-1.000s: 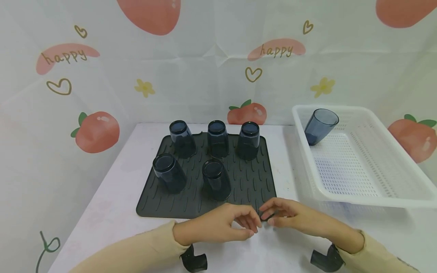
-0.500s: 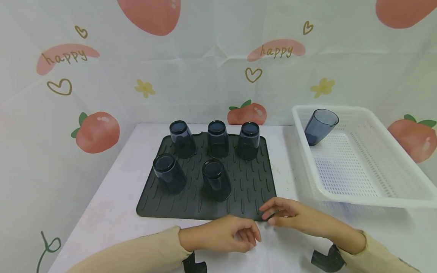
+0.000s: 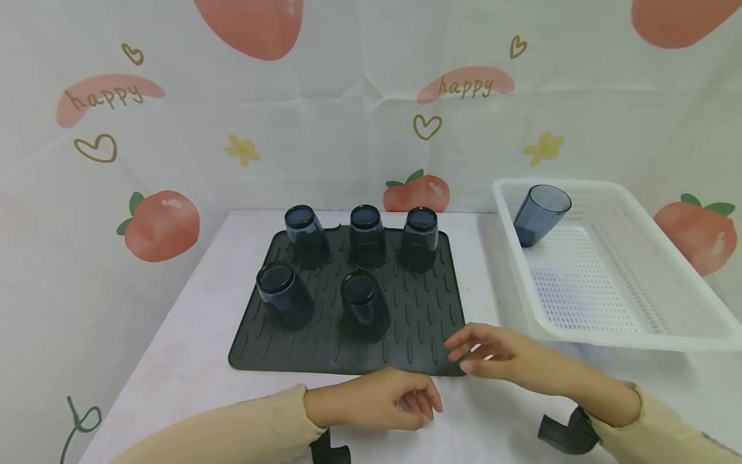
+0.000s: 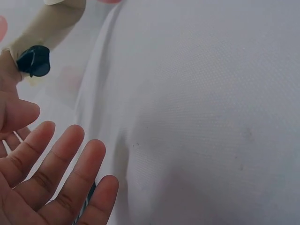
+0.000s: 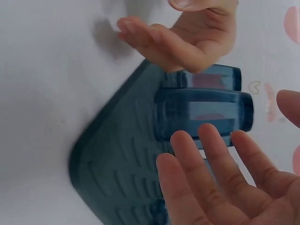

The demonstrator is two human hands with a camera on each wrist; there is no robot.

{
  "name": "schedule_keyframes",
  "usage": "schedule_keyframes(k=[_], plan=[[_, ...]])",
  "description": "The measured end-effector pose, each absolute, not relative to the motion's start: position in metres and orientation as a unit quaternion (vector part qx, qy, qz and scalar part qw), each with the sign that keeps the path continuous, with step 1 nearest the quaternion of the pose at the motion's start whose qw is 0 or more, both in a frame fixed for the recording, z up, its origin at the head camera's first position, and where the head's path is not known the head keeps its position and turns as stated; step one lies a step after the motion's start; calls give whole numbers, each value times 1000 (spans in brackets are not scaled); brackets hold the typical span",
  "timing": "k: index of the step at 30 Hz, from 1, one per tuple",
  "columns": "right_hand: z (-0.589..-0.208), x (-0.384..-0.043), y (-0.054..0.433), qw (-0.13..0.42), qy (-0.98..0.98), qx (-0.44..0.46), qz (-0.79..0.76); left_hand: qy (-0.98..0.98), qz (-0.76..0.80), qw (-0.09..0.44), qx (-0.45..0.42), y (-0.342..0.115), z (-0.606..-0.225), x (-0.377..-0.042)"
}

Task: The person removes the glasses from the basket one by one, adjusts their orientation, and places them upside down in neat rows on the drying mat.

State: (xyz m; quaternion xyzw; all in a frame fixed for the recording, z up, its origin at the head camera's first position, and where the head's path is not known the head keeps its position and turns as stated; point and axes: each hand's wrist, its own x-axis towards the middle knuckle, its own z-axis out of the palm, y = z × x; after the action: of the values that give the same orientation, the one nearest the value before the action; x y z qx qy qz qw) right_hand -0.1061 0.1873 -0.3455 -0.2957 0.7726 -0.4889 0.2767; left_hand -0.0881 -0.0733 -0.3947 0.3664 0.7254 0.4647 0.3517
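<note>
A dark ribbed drying mat (image 3: pixel 406 351) lies on the white table. On it several blue drinking glasses stand upside down: a back row with a left one (image 3: pixel 308 238), a middle one (image 3: pixel 368 238) and a right one (image 3: pixel 420 241), and in front of them a left glass (image 3: pixel 285 298) and a right glass (image 3: pixel 365 308). My left hand (image 3: pixel 400 403) is just below the mat's front edge, fingers loosely bent and holding nothing. My right hand (image 3: pixel 498 357) hovers by the mat's front right corner; its fingers (image 5: pixel 213 154) are spread and hold nothing in the right wrist view.
A white perforated plastic basket (image 3: pixel 614 343) stands to the right of the mat. In its back left corner leans another blue glass (image 3: pixel 542 216), mouth up. Behind the table hangs a white cloth (image 3: pixel 324 129) printed with fruit and hearts.
My left hand has drawn back from the mat's front edge toward me. My right hand has moved slightly up and right from the mat's corner, its fingers spreading. The glasses stay put.
</note>
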Motion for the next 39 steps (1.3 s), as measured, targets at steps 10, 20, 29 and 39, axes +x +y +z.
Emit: schedule_keyframes(k=[10,20,29,39], plan=[[-287,-111,201,171,800,-323,-476,720,474,353,363,-73,-392,-89],[-227,-142,224,50,721,-358,-592,737,457,333,371,-75,-394,-91],[-219,-187,230,-29,586,-313,-747,738,459,338,361,-74,-393,-90],[-233,-242,243,-168,492,-239,-820,733,460,343,365,-73,-396,-92]])
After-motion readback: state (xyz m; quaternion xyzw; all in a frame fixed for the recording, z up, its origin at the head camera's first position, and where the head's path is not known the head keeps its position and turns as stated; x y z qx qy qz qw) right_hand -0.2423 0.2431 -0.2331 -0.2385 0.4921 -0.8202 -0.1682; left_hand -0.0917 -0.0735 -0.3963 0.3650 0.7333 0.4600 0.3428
